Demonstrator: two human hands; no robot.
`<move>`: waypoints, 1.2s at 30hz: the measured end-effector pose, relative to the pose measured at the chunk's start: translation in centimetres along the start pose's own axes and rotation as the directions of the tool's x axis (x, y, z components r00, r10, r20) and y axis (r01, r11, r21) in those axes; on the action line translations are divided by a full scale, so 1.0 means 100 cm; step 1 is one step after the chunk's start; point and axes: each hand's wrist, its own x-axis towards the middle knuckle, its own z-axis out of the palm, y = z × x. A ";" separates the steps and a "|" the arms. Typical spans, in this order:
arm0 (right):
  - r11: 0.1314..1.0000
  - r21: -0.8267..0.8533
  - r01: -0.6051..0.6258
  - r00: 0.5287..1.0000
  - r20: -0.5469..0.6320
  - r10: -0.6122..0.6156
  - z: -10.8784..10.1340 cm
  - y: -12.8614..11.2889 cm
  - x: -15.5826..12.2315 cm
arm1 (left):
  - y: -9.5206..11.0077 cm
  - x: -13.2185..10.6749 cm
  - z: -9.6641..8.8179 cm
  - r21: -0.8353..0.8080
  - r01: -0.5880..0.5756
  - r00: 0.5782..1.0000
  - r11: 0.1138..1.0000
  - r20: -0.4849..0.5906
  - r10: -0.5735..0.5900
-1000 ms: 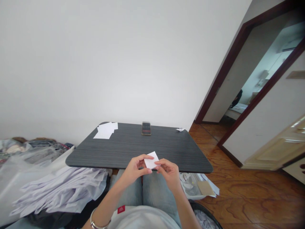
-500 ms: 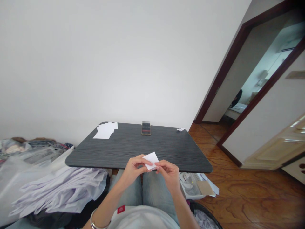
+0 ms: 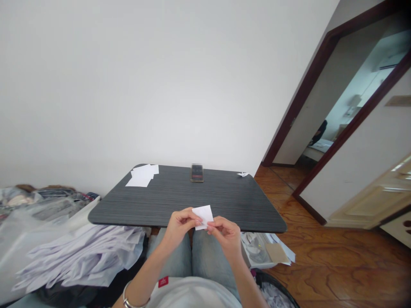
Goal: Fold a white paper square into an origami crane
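Observation:
A small white piece of paper (image 3: 203, 214), roughly square and seemingly folded, is held up just over the near edge of the dark table (image 3: 180, 201). My left hand (image 3: 182, 223) pinches its left side between thumb and fingers. On the right lower corner, my right hand (image 3: 224, 229) grips it the same way. Loose white sheets (image 3: 140, 176) lie overlapping at the table's far left. A small folded white paper figure (image 3: 243, 174) rests at the far right corner.
A small dark framed device (image 3: 197, 173) stands at the table's back middle, near the wall. Left of the table are piled white cloths (image 3: 83, 256). Below its right side sit a box of papers (image 3: 261, 252) and a dark-rimmed bin (image 3: 276, 291). A doorway (image 3: 308, 107) opens at right.
The paper has turned a little between my fingers, its top edge now more level. My left thumb has shifted slightly on it, and both hands still hold it.

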 end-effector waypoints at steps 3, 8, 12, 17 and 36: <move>1.000 -0.019 -0.020 1.000 -0.020 0.019 0.001 -0.002 0.000 | 0.000 0.000 0.002 -0.018 0.000 1.000 1.000 -0.016 0.000; 0.997 -0.011 -0.071 0.996 -0.049 0.070 0.003 -0.004 -0.001 | 0.003 0.000 0.005 0.020 0.009 0.996 1.000 -0.084 -0.007; 0.997 0.003 -0.075 0.996 -0.050 0.075 0.004 -0.002 -0.002 | 0.005 -0.002 0.008 0.032 0.032 0.994 0.999 -0.108 -0.028; 0.995 -0.004 -0.104 0.993 -0.060 0.103 0.004 -0.001 -0.002 | 0.004 -0.004 0.014 0.070 0.022 0.990 0.997 -0.140 -0.012; 0.970 0.030 -0.241 0.964 -0.105 0.243 0.008 0.003 -0.002 | 0.002 -0.004 0.017 0.074 0.002 0.991 0.997 -0.136 0.008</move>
